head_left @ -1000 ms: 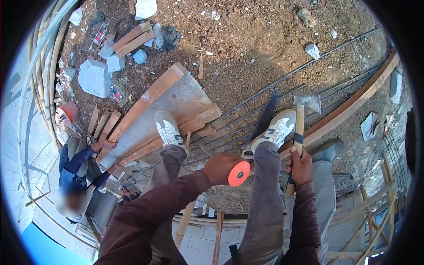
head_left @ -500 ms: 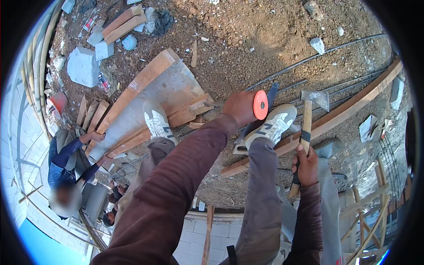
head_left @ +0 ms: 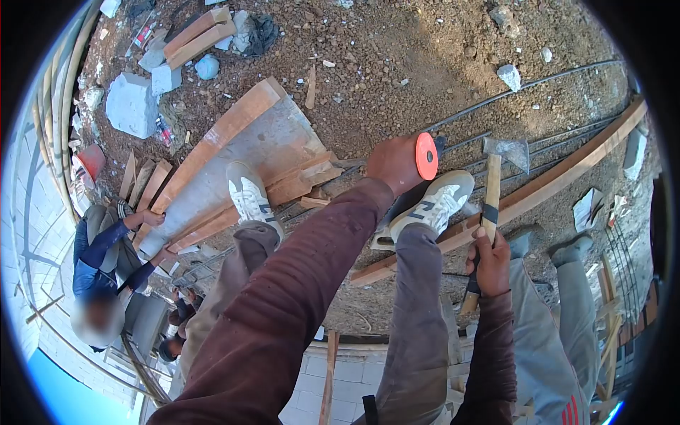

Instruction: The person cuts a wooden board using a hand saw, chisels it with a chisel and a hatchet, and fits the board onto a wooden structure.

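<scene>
My left hand (head_left: 392, 163) is closed round what looks like a chisel, with a round orange hand guard (head_left: 423, 147) on its near end. Part of its grey shaft (head_left: 352, 163) shows left of my fist, close to the end of a wooden board (head_left: 304, 177); the tip's contact is unclear. In my right hand (head_left: 491, 265), fingers wrapped, is the wooden handle of a hatchet (head_left: 492, 188), bound with black tape. Its metal head (head_left: 508, 151) points away from me. Beneath my left hand a handsaw (head_left: 405, 209) lies by my right shoe, partly hidden.
A formwork panel (head_left: 234, 166) with wooden edges lies under my left shoe; another person (head_left: 106, 241) grips its far end. A long timber (head_left: 545, 188) and steel bars (head_left: 524, 88) lie right. Another person's legs (head_left: 538, 319) stand beside my right arm. Concrete blocks (head_left: 132, 106) sit upper left.
My left hand with the chisel has shifted slightly right and up. The legs of the person at my right have moved further into view. My right hand stays nearly in place.
</scene>
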A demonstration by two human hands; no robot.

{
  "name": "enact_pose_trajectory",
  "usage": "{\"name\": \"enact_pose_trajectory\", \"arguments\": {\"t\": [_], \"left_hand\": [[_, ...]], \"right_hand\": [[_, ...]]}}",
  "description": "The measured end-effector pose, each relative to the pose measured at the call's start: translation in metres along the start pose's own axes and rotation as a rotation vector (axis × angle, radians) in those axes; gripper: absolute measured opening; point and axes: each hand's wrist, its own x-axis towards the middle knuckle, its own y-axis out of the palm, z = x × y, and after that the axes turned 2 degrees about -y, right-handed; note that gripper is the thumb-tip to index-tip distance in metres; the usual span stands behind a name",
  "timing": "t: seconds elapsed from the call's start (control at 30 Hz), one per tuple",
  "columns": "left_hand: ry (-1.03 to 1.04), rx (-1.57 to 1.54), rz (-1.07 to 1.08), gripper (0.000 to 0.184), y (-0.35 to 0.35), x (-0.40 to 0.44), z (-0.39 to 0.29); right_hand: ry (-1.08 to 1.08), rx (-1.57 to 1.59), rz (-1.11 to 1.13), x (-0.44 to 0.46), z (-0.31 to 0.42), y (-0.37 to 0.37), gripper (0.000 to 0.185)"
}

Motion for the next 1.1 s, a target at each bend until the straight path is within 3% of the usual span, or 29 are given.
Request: {"name": "enact_pose_trajectory", "arguments": {"t": [0.1, 0.3, 0.43, 0.53, 0.67, 0.7, 0.8, 0.83, 0.97, 1.1], "left_hand": [[-0.042, 0.016, 0.050, 0.024, 0.001, 0.010, 0.003], [0.041, 0.016, 0.124, 0.027, -0.009, 0.012, 0.009], [0.046, -0.018, 0.133, 0.026, -0.013, 0.010, 0.005], [0.015, 0.047, 0.132, 0.026, -0.009, 0.010, 0.004], [-0.043, 0.060, 0.153, 0.024, 0.000, 0.020, 0.004], [-0.055, 0.069, 0.159, 0.023, 0.000, 0.022, 0.004], [-0.001, -0.008, 0.084, 0.023, 0.007, 0.023, 0.018], [-0.017, -0.004, 0.088, 0.023, 0.006, 0.025, 0.016], [-0.077, 0.050, 0.144, 0.024, 0.006, 0.025, 0.020], [-0.137, 0.014, 0.055, 0.028, 0.021, 0.027, 0.040]], "right_hand": [[-0.028, 0.005, -0.001, 0.002, 0.010, 0.003, 0.029], [-0.140, 0.181, -0.235, -0.004, 0.020, 0.035, 0.028], [0.034, -0.155, 0.180, -0.014, 0.012, 0.042, 0.023], [-0.051, -0.189, 0.115, -0.007, 0.028, 0.013, 0.023], [-0.163, 0.144, -0.392, 0.006, 0.031, 0.026, 0.024], [-0.128, 0.165, -0.318, 0.005, 0.020, 0.037, 0.025], [-0.013, -0.278, 0.227, 0.011, 0.001, 0.023, 0.027], [-0.099, -0.370, 0.217, 0.015, 0.009, 0.011, 0.028], [-0.115, 0.133, -0.193, 0.024, 0.004, 0.013, 0.028], [0.120, -0.177, 0.248, 0.030, -0.009, 0.038, 0.028]]}}
